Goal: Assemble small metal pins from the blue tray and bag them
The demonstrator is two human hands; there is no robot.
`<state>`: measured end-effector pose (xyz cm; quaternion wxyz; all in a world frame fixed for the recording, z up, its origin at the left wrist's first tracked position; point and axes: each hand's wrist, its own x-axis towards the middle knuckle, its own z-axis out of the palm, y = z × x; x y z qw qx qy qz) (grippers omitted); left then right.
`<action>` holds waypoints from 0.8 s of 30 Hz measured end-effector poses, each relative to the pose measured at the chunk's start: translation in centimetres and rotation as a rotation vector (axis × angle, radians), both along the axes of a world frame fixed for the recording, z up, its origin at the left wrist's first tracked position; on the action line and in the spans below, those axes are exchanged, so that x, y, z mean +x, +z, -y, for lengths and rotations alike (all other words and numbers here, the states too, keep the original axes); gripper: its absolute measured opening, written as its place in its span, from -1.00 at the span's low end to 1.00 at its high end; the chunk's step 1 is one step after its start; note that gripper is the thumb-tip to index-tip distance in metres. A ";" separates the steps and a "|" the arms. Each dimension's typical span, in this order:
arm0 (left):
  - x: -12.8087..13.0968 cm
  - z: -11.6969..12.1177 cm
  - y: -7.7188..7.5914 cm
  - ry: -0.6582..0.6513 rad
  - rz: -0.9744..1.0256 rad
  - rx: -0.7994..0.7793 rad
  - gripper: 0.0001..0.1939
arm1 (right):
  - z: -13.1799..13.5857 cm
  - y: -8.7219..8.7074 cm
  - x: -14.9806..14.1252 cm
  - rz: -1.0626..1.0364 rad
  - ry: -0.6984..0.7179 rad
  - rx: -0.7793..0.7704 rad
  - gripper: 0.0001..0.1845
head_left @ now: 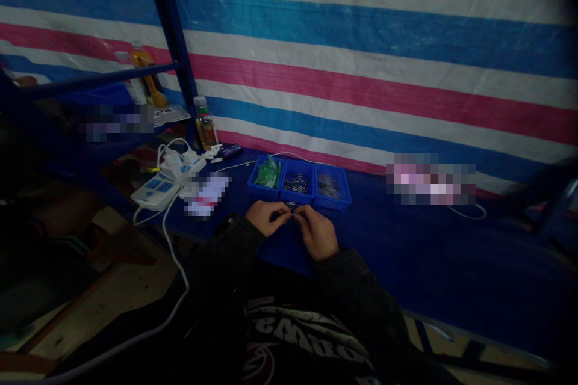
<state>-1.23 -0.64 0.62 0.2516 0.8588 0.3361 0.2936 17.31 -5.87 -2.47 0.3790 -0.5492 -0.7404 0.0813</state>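
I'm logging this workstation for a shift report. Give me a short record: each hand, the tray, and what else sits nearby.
Left hand: fingers closed on a small metal piece
Right hand: fingers meeting the same piece
Tray: blue three-compartment tray
Left compartment: green packets
Middle compartment: small dark metal pieces
Right compartment: contents unclear
Nearby: white power strip, bottle of amber liquid
Surface: dark blue covering
Behind: striped tarpaulin
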 end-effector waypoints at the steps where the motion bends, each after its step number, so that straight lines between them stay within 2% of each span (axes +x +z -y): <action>1: 0.0 0.0 0.0 0.002 0.000 0.000 -0.81 | 0.0 0.0 0.0 0.003 -0.007 -0.003 -0.84; 6: 0.0 0.1 -0.1 0.012 0.012 -0.012 -0.81 | 0.1 0.3 0.0 0.008 -0.038 -0.024 -0.79; 15: 0.0 0.3 0.7 0.042 -0.003 -0.043 -0.81 | 0.2 0.8 0.1 -0.020 -0.099 -0.021 -0.72; 21: 0.0 0.2 0.4 0.074 -0.009 -0.032 -0.79 | 0.1 0.5 0.3 -0.063 -0.117 -0.007 -0.76; 24: 0.0 0.1 0.0 0.147 -0.038 -0.006 -0.78 | 0.0 0.3 0.5 -0.069 -0.112 0.011 -0.81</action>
